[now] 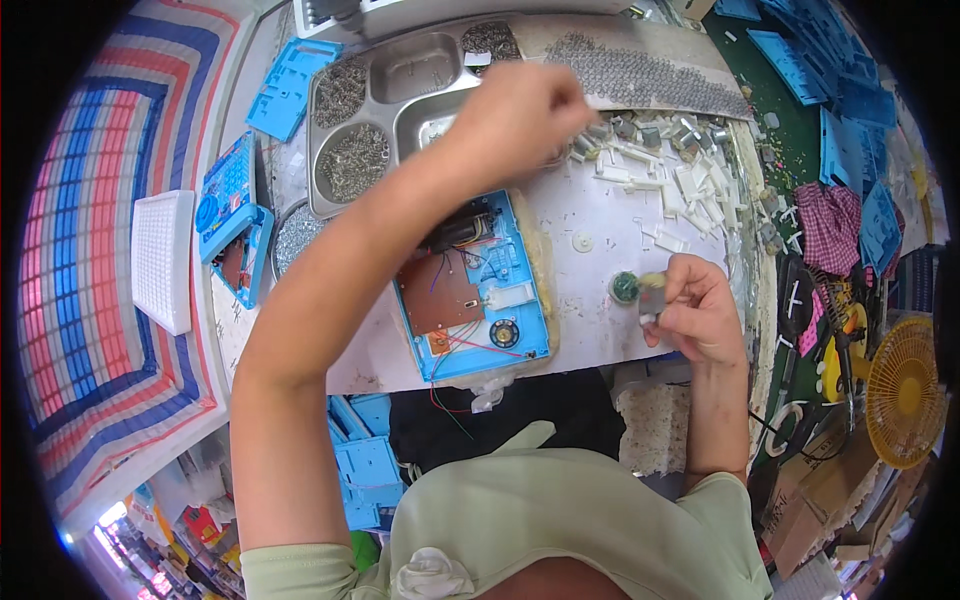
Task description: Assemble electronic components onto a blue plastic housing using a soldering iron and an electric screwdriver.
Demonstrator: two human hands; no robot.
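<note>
My left arm stretches across the bench. My left hand is blurred above the tray's right side and the pile of small parts; its curled fingers are smeared, and I cannot tell whether they hold anything. In the thumb and fingers of my right hand is a small silver motor, partly hidden. A small round green-topped pot stands just left of it. Between my arms lies an open blue plastic casing with a brown board, coloured wires, a white module and a round black speaker.
A steel compartment tray holds screws and small metal parts. White plastic pieces and silver motors are heaped at right, below a board of springs. More blue casings, a white grid tray and a yellow fan surround the bench.
</note>
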